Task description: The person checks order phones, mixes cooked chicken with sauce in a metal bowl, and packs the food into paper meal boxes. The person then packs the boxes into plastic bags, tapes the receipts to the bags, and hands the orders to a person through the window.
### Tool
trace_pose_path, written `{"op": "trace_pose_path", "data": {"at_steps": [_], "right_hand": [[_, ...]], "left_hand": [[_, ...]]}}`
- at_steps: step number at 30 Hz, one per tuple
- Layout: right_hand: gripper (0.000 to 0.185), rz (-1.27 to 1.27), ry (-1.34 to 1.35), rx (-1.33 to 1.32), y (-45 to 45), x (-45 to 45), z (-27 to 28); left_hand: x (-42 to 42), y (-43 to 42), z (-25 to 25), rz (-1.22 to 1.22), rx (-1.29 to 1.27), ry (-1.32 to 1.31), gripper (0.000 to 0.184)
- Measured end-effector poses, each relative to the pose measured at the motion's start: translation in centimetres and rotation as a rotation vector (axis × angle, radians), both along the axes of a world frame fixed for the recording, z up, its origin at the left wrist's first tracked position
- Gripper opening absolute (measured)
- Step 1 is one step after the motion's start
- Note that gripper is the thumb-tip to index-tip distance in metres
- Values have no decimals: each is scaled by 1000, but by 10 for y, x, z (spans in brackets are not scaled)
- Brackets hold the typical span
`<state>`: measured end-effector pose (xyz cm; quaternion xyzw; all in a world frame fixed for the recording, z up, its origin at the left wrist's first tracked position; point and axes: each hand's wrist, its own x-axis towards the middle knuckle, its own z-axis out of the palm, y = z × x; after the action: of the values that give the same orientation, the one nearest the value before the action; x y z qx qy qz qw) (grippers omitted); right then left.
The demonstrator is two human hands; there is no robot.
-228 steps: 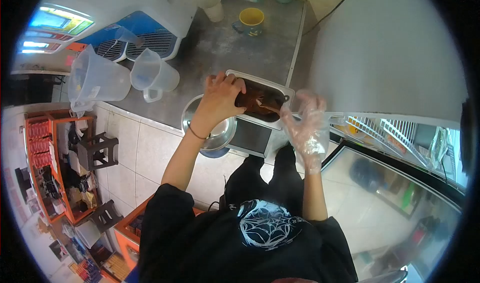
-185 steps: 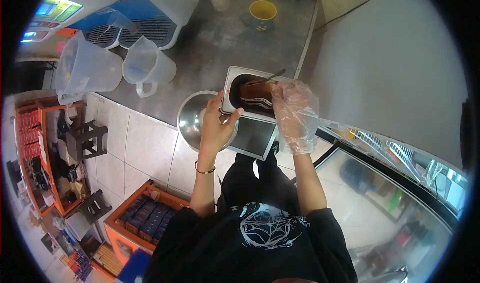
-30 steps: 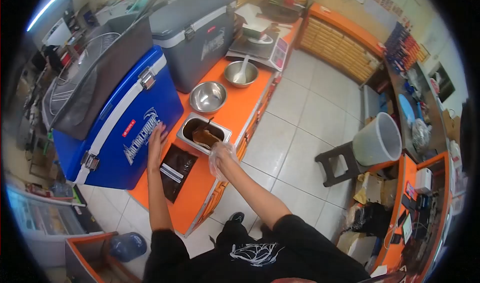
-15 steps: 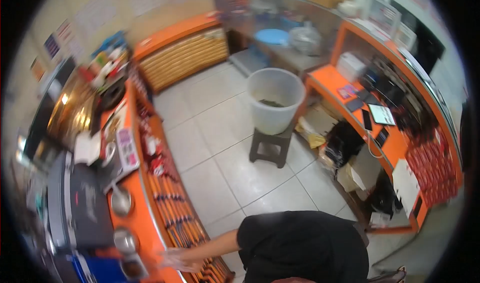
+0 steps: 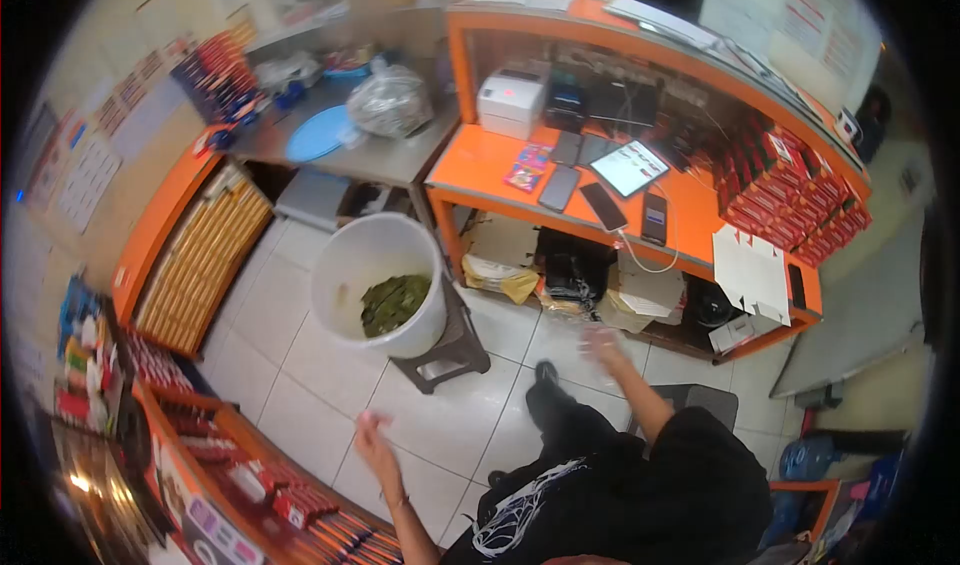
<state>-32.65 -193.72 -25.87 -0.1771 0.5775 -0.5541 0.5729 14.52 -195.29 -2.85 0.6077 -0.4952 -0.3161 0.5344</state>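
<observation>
My left hand [image 5: 374,445] is in mid-air over the tiled floor, below the bucket. Its fingers are loosely bent and apart, and I see nothing in them. My right hand [image 5: 604,349], which seems to wear a clear plastic glove, is raised in front of the lower shelf. It is blurred, but its fingers look spread and nothing shows in them. Ahead stands a translucent white bucket [image 5: 330,295] with a heap of green leaves [image 5: 396,303] inside. The bucket rests on a dark plastic stool [image 5: 462,337]. Neither hand touches it.
An orange desk [image 5: 470,155] holds a white printer [image 5: 512,103], a tablet [image 5: 630,168], phones and stacked red boxes [image 5: 790,195]. Behind the bucket, a metal table bears a blue lid [image 5: 318,133] and a plastic bag [image 5: 390,102]. An orange counter runs along the lower left.
I have turned right, away from the left counter, and the bucket looks nearer. The gloved hand has left the counter by the metal cups. Both hands now show in mid-air.
</observation>
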Motion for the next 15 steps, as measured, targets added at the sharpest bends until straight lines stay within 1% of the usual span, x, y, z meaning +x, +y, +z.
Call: {"op": "trace_pose_path", "data": {"at_steps": [1, 2, 3, 4, 5, 6, 7, 8, 9, 10, 11, 12, 13, 15], "right_hand": [[39, -95, 164, 120, 12, -30, 15], [37, -270, -29, 63, 36, -73, -30], [37, -331, 17, 143, 58, -97, -42], [36, -386, 64, 229, 80, -120, -55], [34, -480, 33, 228, 108, -129, -67], [31, -502, 58, 298, 135, -142, -83], [29, -424, 161, 420, 164, -151, -102], [26, -178, 426, 606, 195, -156, -120], [24, 229, 769, 838, 226, -153, -121], [22, 431, 833, 960, 249, -141, -115], [20, 361, 713, 1006, 268, -133, -117], [25, -320, 243, 700, 312, -116, -158], [25, -333, 222, 741, 311, -108, -137], [32, -650, -182, 719, 262, -102, -85]], "left_hand": [[-40, -45, -6, -126, -82, -53, 32], [-89, -84, 9, -293, -32, -16, 28], [-139, -119, 22, -436, -9, -5, 22], [-186, -158, 7, -515, -76, -42, 20], [-227, -194, -16, -597, -136, -86, 20], [-268, -222, -27, -639, -181, -207, 21], [-311, -254, -35, -689, -238, -329, 23], [-354, -287, -54, -713, -259, -323, 23], [-388, -305, -72, -746, -251, -319, 25], [-419, -315, -69, -865, -229, -402, 25], [-457, -327, -60, -979, -222, -471, 26], [-491, -329, -54, -1120, -289, -496, 27], [-522, -325, -53, -1257, -360, -513, 28], [-578, -306, -69, -1426, -407, -488, 32]]}}
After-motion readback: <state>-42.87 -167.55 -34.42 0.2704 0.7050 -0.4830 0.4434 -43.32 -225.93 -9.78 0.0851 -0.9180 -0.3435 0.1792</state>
